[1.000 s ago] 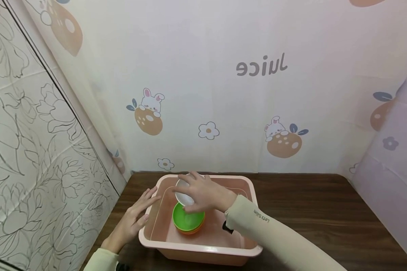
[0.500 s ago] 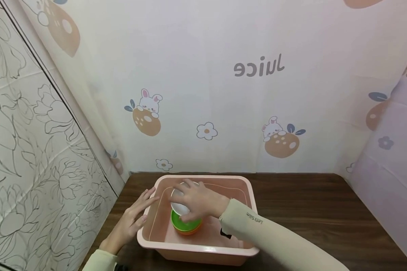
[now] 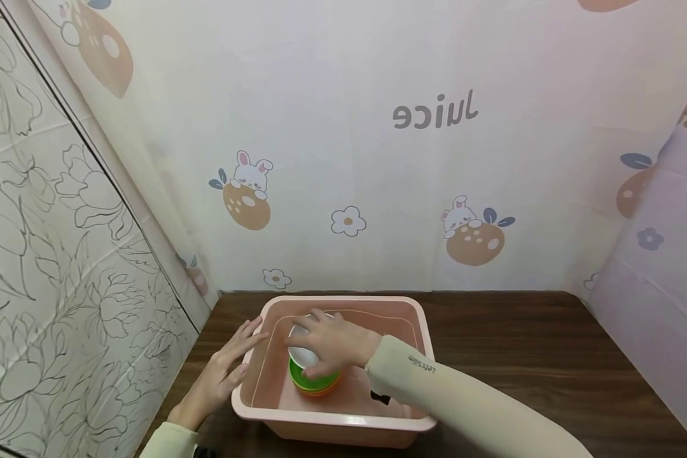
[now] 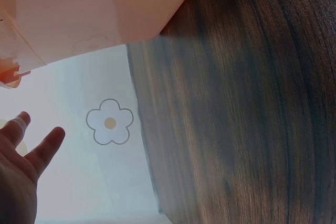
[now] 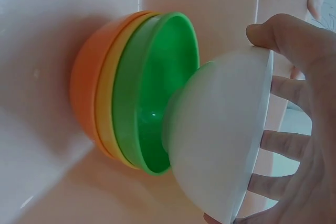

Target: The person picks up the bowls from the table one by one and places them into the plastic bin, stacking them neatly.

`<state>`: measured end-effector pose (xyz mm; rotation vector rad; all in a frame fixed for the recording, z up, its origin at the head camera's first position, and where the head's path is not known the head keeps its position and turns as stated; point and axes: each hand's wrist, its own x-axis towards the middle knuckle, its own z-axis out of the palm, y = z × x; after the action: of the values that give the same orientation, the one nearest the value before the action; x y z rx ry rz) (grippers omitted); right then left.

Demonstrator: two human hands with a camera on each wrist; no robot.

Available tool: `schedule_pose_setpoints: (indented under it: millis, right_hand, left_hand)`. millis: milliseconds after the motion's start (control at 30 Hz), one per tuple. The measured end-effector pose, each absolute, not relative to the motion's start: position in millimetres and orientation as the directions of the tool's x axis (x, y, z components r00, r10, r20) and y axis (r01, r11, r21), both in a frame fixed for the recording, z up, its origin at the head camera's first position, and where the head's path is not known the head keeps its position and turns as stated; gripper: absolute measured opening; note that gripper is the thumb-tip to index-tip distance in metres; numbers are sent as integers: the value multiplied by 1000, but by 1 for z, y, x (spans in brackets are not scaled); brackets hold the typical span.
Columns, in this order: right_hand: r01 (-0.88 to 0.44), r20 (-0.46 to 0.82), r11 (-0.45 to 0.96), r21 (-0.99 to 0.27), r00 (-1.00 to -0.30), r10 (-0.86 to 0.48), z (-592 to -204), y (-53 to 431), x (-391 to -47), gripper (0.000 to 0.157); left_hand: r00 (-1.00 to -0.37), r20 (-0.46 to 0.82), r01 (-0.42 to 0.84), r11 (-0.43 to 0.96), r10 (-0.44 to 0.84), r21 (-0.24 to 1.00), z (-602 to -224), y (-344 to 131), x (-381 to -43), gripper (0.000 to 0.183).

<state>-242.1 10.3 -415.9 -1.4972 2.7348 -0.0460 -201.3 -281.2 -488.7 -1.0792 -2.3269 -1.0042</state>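
Note:
Inside a pink plastic tub (image 3: 332,420), my right hand (image 3: 336,342) grips a white bowl (image 5: 220,129) by its rim, thumb on one side and fingers spread across the other. Its base dips into the mouth of a green bowl (image 5: 128,98), tilted against it. Beneath the green bowl are nested a yellow bowl (image 5: 105,98) and an orange bowl (image 5: 84,87). In the head view the hand hides part of the white bowl. At the tub's left rim lies my left hand (image 3: 220,372), its fingers extended and spread, with no thing held in it.
A dark wooden table (image 3: 509,356) bears the tub. Behind it hangs a pale curtain (image 3: 349,159) printed with rabbits and fruit. A flower-patterned panel (image 3: 80,254) borders the left side.
My right hand has brought the white bowl down and slightly nearer, into the green bowl's mouth. The left hand stays at the rim.

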Motion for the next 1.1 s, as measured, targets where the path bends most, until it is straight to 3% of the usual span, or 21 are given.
schedule_pose_setpoints:
  millis: [233,467,1100]
  right_hand:
    - [-842,-41,535,-77,-533,-845,-421,7,-243,59]
    - [-860,-57,511,-1,-510,-858,-430,5,-242,62]
    - [-869,-58,492,53,-495,-867,-441,0,-237,68]
  left_hand:
    - [-638,589,769,452,496,452,-490,-282,-201,50]
    - [-640,586,767,451,497,455,-490,-281,-200,49]
    - [-624,600,780,439,500,446,-490,-281,-202,48]
